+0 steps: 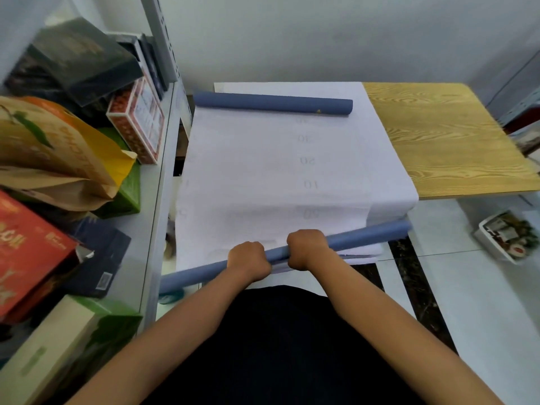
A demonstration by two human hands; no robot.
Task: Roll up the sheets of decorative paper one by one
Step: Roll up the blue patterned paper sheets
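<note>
The blue roll (365, 239) lies slanted across the near edge of the white sheet stack (263, 171), gripped near its middle by the left hand (248, 263) and right hand (306, 248), fingers curled tight around it. If the grip loosens, the roll could spring open, I think. A finished roll (271, 103) lies far. On the floor at right, a white tray (510, 236) holds small items, too blurred to name.

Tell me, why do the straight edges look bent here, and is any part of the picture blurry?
Head view: the wide-angle lens bows straight lines, so the wooden table and the metal shelf post lean outward. The near blue roll, gripped by the left hand and right hand, is smeared at its ends, likely motion blur; the far blue roll looks sharper. Lighting is soft and even, without harsh glare.
</note>
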